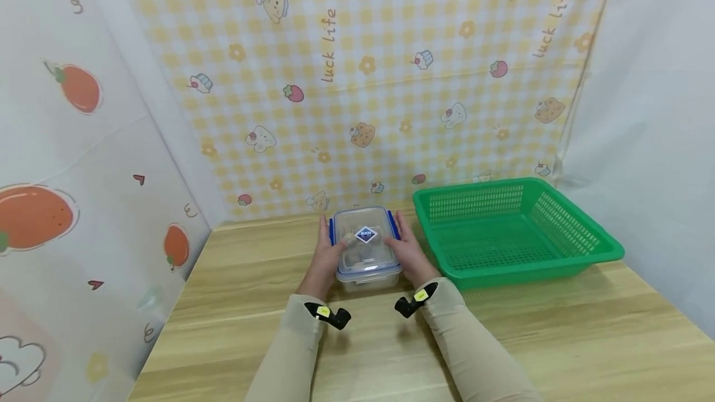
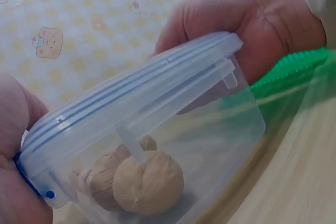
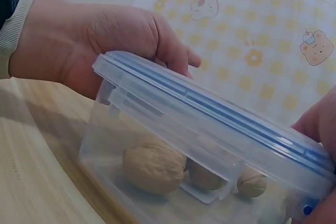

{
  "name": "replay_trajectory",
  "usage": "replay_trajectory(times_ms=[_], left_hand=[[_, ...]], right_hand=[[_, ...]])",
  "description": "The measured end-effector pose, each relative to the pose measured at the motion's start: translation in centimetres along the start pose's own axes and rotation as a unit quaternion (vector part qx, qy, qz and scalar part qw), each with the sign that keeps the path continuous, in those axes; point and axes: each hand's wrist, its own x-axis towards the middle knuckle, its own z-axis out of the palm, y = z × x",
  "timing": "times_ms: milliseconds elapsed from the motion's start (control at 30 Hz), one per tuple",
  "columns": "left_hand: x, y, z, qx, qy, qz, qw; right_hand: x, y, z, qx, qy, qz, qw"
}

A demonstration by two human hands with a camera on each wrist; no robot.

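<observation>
A clear plastic food container (image 1: 368, 278) stands on the table, its lid (image 1: 363, 258) on, with a blue seal line, blue side latches and a diamond label. My left hand (image 1: 328, 259) holds its left side, thumb over the lid. On the opposite side my right hand (image 1: 412, 254) grips it the same way. Through the wall in the left wrist view I see walnuts (image 2: 148, 183) lying on the bottom. The right wrist view shows a large walnut (image 3: 154, 167) and a smaller brown nut (image 3: 252, 182). Most fingers are hidden behind the sides.
A green plastic basket (image 1: 536, 268) with mesh walls stands to the right of the container, close to my right hand. Wood-grain table (image 1: 246, 303) lies under everything. Behind rises a yellow checked cloth (image 1: 335, 110), and white sheets hang at both sides.
</observation>
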Motion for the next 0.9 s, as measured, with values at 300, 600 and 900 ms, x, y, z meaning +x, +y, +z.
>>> replay_trajectory(times_ms=[300, 600, 900], left_hand=[[-0.6, 0.4, 0.4, 0.2, -0.019, 0.04, 0.9788], [-1.0, 1.6, 0.9, 0.534, -0.054, 0.133, 0.8328], [-1.3, 2.6, 1.6, 0.599, -0.048, 0.114, 0.7911]], right_hand=[[-0.9, -0.6, 0.3, -0.134, -0.039, 0.008, 0.99], [-1.1, -1.3, 0.6, -0.453, -0.045, -0.118, 0.883], [-1.0, -2.4, 1.3, -0.562, -0.04, -0.088, 0.821]])
